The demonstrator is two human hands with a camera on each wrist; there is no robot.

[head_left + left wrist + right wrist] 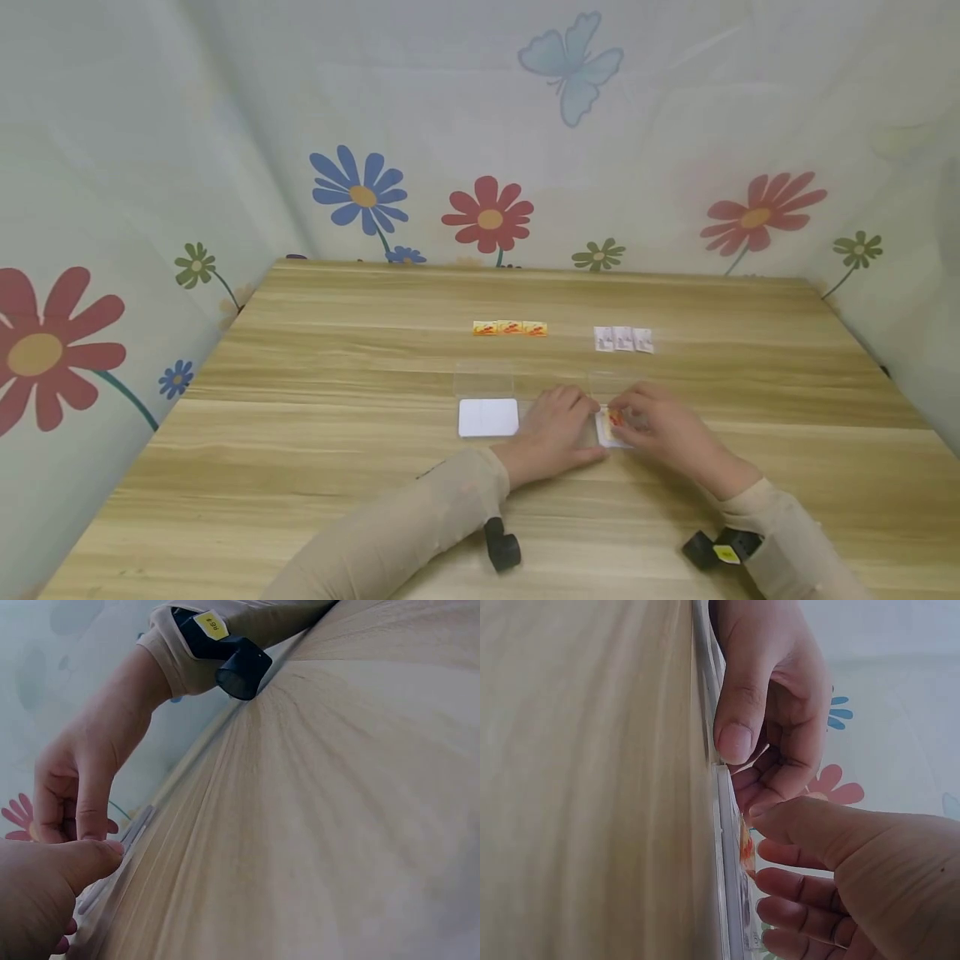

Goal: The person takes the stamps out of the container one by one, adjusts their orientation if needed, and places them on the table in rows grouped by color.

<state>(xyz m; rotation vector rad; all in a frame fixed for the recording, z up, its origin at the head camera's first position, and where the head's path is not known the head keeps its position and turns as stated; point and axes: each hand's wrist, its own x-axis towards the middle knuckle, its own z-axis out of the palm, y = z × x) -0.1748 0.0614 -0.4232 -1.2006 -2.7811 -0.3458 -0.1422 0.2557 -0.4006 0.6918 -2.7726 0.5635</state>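
Observation:
A clear flip-lid plastic case [604, 442] with a white inside lies between the two hands, its see-through lid folded back. On it is a small yellow-and-orange picture packet [613, 417], partly covered by fingers. My left hand [558, 429] holds the case at its left end, thumb at the near corner and bent fingers farther back. From the other side my right hand [663, 429] pinches the packet with thumb and index finger. In the right wrist view the packet [746, 847] shows its orange edge beside the right fingertips [769, 851].
A second open case [488, 417] with a white inside lies left of the left hand. Farther back, three yellow-orange packets [510, 327] form a row, and three white packets [623, 338] form another to the right. A flower-printed curtain [645, 167] hangs behind the wooden table [337, 483].

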